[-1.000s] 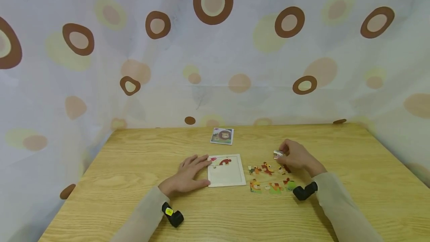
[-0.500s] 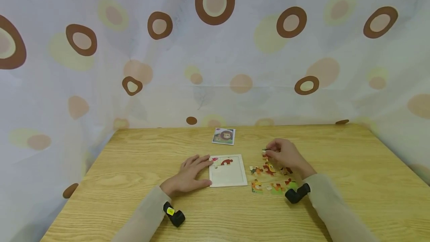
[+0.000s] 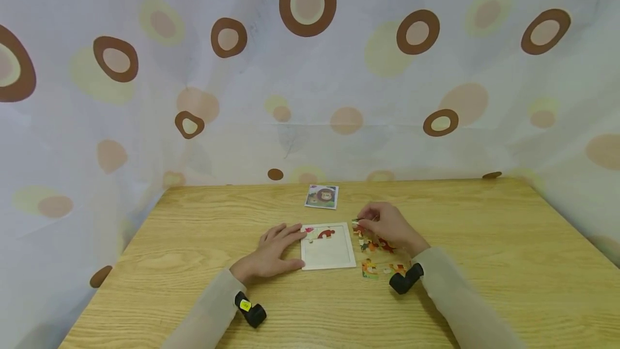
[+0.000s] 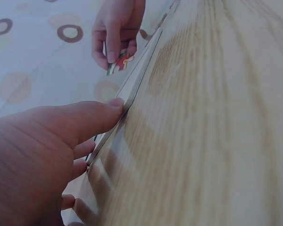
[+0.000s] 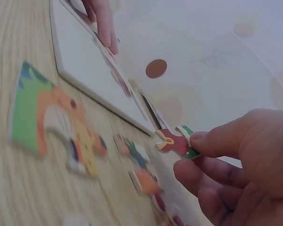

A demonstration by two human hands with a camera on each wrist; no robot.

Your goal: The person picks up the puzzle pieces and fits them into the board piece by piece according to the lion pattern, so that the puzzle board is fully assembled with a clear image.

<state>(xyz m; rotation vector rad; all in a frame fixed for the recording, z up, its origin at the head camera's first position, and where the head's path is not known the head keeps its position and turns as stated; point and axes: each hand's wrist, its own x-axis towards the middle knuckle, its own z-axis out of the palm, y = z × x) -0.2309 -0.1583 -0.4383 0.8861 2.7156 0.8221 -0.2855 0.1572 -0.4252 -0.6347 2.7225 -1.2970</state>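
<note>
My right hand [image 3: 389, 224] pinches a jigsaw puzzle piece [image 5: 175, 142] between thumb and fingers; it is dark red with green and a yellow loop. In the head view the piece is near the right rim of a white puzzle frame [image 3: 329, 255]. My left hand [image 3: 271, 252] lies with spread fingers at the frame's left edge, thumb [image 4: 101, 117] touching the rim. Joined pieces with pink and red-brown print [image 3: 319, 232] sit in the frame's upper left. Loose pieces [image 3: 369, 268] lie on the table right of the frame, some hidden under my right hand and wrist.
A small picture card with a lion [image 3: 322, 197] lies behind the frame. The wooden table [image 3: 218, 206] meets a patterned cloth [image 3: 310, 144] at its back edge. Each wrist carries a black camera mount, the right one [image 3: 406, 279] hanging over the loose pieces.
My right hand has moved left with the puzzle piece, from above the right end of the loose pieces to beside the frame. The left hand stays at the frame's edge.
</note>
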